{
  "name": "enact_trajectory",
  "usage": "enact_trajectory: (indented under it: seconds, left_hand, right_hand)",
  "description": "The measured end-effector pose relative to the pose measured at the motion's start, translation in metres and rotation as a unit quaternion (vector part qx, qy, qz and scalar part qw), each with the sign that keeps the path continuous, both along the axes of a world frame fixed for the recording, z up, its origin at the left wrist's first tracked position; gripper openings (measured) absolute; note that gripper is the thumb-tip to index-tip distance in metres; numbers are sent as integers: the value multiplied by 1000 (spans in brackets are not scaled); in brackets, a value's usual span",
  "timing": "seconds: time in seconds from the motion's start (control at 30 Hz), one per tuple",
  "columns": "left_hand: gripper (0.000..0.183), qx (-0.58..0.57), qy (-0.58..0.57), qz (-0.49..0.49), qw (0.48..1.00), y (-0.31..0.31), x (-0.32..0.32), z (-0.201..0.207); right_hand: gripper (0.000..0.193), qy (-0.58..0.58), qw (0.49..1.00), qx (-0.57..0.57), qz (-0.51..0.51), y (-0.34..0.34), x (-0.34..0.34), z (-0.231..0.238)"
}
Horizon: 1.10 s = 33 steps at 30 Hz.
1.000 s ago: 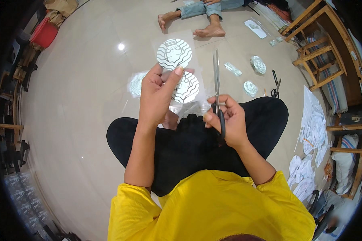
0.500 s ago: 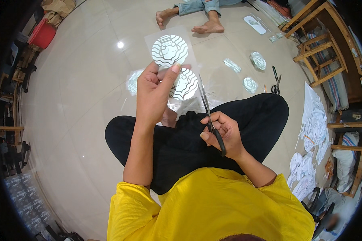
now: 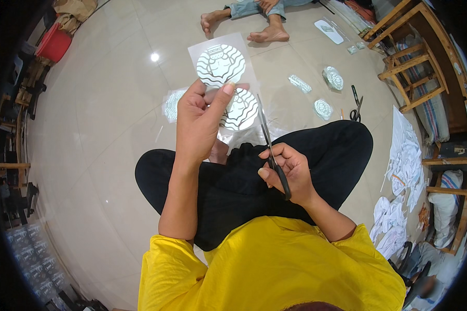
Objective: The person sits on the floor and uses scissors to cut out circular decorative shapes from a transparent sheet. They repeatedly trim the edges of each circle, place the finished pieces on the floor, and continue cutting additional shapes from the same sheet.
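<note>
My left hand (image 3: 202, 119) pinches a clear plastic sheet (image 3: 236, 42) between thumb and fingers. On the sheet are two round, pale silvery stickers with wavy line patterns; the upper round sticker (image 3: 220, 66) shows nearly whole, and my thumb lies on its lower edge. The lower round sticker (image 3: 242, 110) is partly behind my hand. In my right hand (image 3: 290, 168) is a pair of scissors (image 3: 267, 132) with black handles, blades pointing up and away. The blade tips are close beside the right edge of the lower sticker; whether they touch the sheet I cannot tell.
More cut round stickers (image 3: 323, 109) and a stack of them (image 3: 332, 78) lie on the tiled floor. Other scissors (image 3: 356, 109) rest beyond my right knee. A co-worker's bare feet (image 3: 270, 34) are ahead. White scraps (image 3: 404, 160) and a wooden stool (image 3: 417, 70) stand at right.
The sheet in my left hand has tilted and shifted slightly to the right. The scissors have barely moved. A co-worker's hand has come further into view at the top.
</note>
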<state>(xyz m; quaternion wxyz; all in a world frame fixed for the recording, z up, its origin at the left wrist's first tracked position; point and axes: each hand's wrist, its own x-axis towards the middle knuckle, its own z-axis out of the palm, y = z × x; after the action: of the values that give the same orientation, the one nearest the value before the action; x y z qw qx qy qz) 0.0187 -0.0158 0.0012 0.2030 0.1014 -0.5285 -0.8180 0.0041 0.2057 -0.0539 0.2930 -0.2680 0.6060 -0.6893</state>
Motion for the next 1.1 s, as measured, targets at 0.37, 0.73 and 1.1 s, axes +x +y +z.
enact_trajectory:
  seconds: [0.37,0.73,1.1]
  left_hand:
    - [30,-9,2,5,1000,-1,2,2]
    - [30,-8,-20,-9,1000,7,3,6]
    - [23,3,-10,14,1000,9,3,2]
  right_hand:
    - [24,5,1000,25,-8,1,1,2]
    - [29,-8,999,0,-34,-8,-4,8]
    - [29,-30,999,0,-35,-10,-8,14]
